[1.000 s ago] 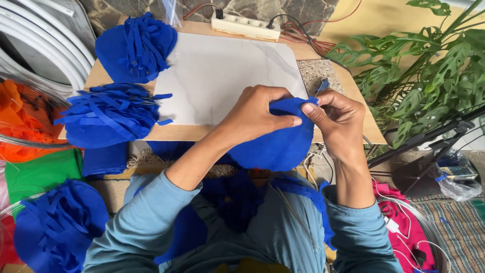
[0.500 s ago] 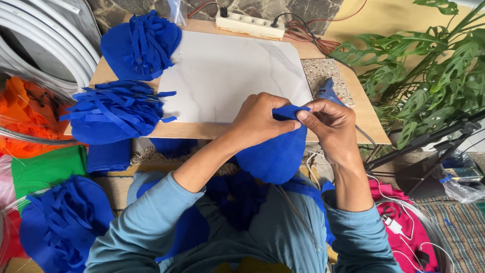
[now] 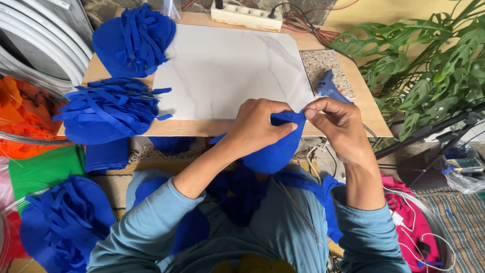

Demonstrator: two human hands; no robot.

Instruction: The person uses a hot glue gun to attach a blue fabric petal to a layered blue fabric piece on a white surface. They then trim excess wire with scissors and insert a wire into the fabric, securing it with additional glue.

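Note:
My left hand (image 3: 260, 125) and my right hand (image 3: 337, 126) pinch the top edge of a rounded piece of blue felt (image 3: 275, 151), held just in front of the low wooden table (image 3: 230, 127). The fingertips of both hands meet at a folded tip of the felt near its upper right corner. The rest of the felt hangs down toward my lap, where more blue fabric (image 3: 237, 194) lies. A white marble-look board (image 3: 227, 71) lies on the table beyond my hands.
Piles of cut blue felt strips sit at the table's left (image 3: 108, 108), its far left corner (image 3: 134, 38) and on the floor (image 3: 60, 222). A blue glue gun (image 3: 331, 88) lies right of the board. A power strip (image 3: 246, 15), orange fabric (image 3: 20, 114) and a leafy plant (image 3: 429, 65) surround the table.
Both hands stay on the blue felt; the fingers have shifted along its top edge and the folded tip is now pinched more tightly between them.

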